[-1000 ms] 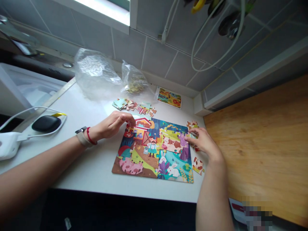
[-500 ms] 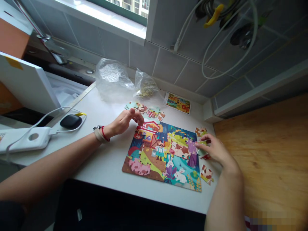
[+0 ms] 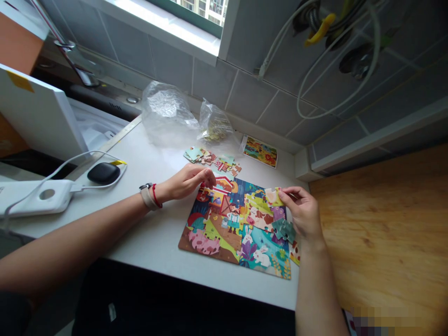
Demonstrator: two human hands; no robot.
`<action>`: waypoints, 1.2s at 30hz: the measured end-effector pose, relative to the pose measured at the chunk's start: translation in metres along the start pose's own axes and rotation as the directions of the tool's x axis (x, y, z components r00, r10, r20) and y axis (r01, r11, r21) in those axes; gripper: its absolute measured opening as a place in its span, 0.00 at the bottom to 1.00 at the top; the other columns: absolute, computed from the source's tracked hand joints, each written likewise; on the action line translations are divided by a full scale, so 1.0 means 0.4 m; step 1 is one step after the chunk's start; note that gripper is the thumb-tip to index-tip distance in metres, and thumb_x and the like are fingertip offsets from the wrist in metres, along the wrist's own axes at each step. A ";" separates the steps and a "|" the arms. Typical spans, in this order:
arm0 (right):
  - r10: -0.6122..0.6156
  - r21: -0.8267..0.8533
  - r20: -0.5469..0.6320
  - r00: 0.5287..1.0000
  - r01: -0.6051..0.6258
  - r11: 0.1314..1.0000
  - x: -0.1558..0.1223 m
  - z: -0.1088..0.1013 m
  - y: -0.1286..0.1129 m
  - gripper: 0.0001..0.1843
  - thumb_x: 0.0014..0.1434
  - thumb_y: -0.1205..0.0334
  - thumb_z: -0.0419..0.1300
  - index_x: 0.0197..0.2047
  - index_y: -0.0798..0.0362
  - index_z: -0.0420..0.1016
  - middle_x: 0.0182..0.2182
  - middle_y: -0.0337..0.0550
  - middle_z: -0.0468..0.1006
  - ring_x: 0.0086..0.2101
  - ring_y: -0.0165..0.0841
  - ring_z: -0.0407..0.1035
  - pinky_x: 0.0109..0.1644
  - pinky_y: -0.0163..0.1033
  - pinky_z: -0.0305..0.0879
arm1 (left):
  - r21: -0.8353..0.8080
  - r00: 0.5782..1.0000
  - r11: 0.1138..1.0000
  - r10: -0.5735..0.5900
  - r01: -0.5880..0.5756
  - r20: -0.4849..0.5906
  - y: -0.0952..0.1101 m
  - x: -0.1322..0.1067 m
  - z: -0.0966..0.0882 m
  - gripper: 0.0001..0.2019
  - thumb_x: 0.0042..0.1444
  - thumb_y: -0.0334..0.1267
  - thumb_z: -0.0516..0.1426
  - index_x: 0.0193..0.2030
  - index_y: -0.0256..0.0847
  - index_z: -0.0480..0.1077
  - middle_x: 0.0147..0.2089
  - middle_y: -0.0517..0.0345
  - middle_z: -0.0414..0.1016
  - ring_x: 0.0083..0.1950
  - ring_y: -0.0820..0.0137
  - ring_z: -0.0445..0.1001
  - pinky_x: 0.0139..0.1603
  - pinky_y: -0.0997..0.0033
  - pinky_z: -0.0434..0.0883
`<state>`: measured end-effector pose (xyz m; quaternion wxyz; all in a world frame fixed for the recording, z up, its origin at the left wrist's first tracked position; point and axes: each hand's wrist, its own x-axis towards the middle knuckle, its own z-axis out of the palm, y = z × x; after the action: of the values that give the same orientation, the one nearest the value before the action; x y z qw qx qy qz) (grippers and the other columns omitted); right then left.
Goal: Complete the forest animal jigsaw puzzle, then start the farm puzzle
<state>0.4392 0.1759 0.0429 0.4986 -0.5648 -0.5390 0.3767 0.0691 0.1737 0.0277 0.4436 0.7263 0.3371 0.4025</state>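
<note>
A jigsaw puzzle [image 3: 224, 233] with farm animals lies on the white table, most of its picture joined. My right hand [image 3: 304, 210] pinches a puzzle piece [image 3: 273, 198], yellow-green with a pale shape, above the puzzle's upper right. Below those fingers are grey-teal puzzle pieces [image 3: 284, 230] over the right edge; I cannot tell whether the hand also holds them. Partly covered by my right wrist is a brown-and-white piece [image 3: 295, 253]. My left hand [image 3: 192, 182] is at the upper left corner by the red barn, its fingers curled together with no piece visible in them.
Loose puzzle pieces [image 3: 213, 158] lie behind the puzzle. Farther back are clear plastic bags [image 3: 168, 116] and a small picture card [image 3: 259, 151]. On the left are a black rounded case [image 3: 103, 173] and a white power strip [image 3: 38, 200] with a cable.
My right hand has risen from the right edge to over the puzzle, now with a piece in its fingertips. My left hand's thumb has folded down beside its fingers.
</note>
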 end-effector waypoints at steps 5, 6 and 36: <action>0.075 0.021 0.166 0.983 -0.079 0.997 -0.024 0.040 -0.008 0.26 0.48 0.48 0.80 0.47 0.47 0.82 0.33 0.35 0.77 0.31 0.29 0.74 0.35 0.34 0.77 | 0.120 0.996 0.992 0.038 -0.048 0.079 0.011 -0.001 0.016 0.33 0.77 0.59 0.44 0.36 0.35 0.77 0.31 0.54 0.80 0.30 0.74 0.75 0.35 0.75 0.71; 0.103 0.009 0.198 0.975 -0.107 0.994 -0.030 0.047 -0.011 0.29 0.49 0.47 0.80 0.51 0.47 0.82 0.35 0.36 0.78 0.31 0.29 0.74 0.36 0.35 0.78 | 0.145 0.995 0.988 0.048 -0.060 0.091 0.014 -0.001 0.019 0.32 0.78 0.57 0.44 0.36 0.35 0.77 0.31 0.54 0.80 0.30 0.74 0.75 0.34 0.75 0.71; 0.029 -0.026 0.478 0.878 -0.019 0.999 -0.189 0.298 -0.040 0.13 0.63 0.51 0.70 0.45 0.47 0.75 0.27 0.35 0.80 0.26 0.32 0.74 0.29 0.36 0.69 | 0.155 0.945 0.984 -0.129 0.085 0.300 0.024 0.006 -0.019 0.10 0.66 0.38 0.63 0.46 0.37 0.84 0.35 0.54 0.85 0.31 0.73 0.77 0.32 0.77 0.69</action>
<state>0.3103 0.1189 0.0238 0.3396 -0.4660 -0.6421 0.5053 0.0647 0.1751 0.0394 0.4600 0.7902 0.3301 0.2345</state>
